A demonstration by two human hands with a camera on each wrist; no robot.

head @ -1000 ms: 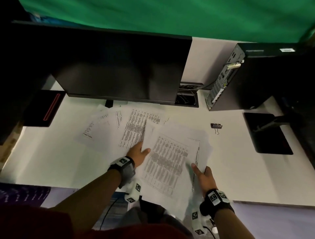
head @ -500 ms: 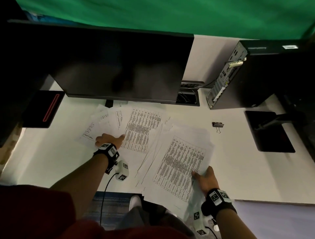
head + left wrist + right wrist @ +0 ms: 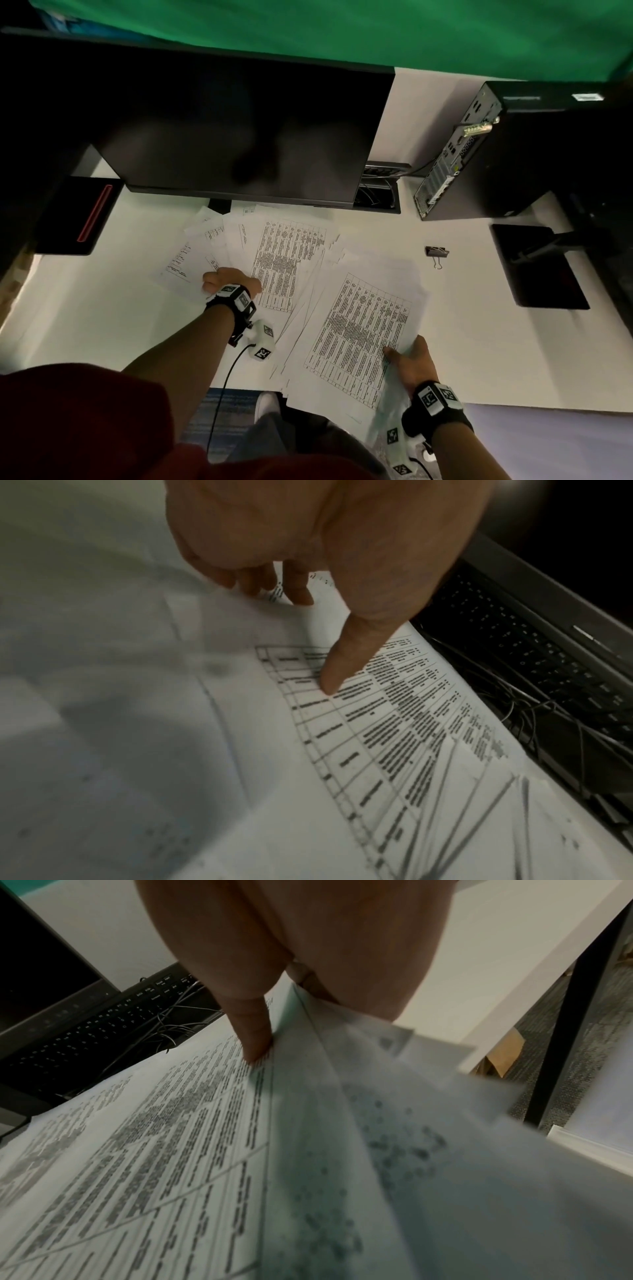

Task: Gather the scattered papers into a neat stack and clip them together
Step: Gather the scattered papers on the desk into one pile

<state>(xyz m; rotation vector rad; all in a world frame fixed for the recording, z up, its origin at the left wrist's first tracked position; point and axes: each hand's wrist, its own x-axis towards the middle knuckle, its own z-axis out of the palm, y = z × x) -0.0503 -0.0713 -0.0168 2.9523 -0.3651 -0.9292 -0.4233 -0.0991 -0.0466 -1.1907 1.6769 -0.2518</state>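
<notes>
A loose stack of printed papers (image 3: pixel 359 329) lies at the desk's front edge and hangs partly over it. My right hand (image 3: pixel 409 356) grips its near right corner, thumb (image 3: pixel 257 1047) on top and fingers underneath. Several scattered papers (image 3: pixel 284 260) lie fanned out in front of the monitor. My left hand (image 3: pixel 229 279) holds their near edge, thumb (image 3: pixel 335 674) pressed on a table sheet (image 3: pixel 394 737) and fingers curled at the paper beyond. A black binder clip (image 3: pixel 436 251) lies alone on the desk, to the right of both piles.
A dark monitor (image 3: pixel 222 130) stands behind the papers, with a cable opening (image 3: pixel 376 195) beside its base. A computer tower (image 3: pixel 513 154) and a black pad (image 3: pixel 537 267) sit at the right. A black block with a red stripe (image 3: pixel 78 216) is at far left.
My left hand let go of the stack, moved left to the scattered sheets and took hold of them. The right hand kept the stack, which now lies lower and flatter.
</notes>
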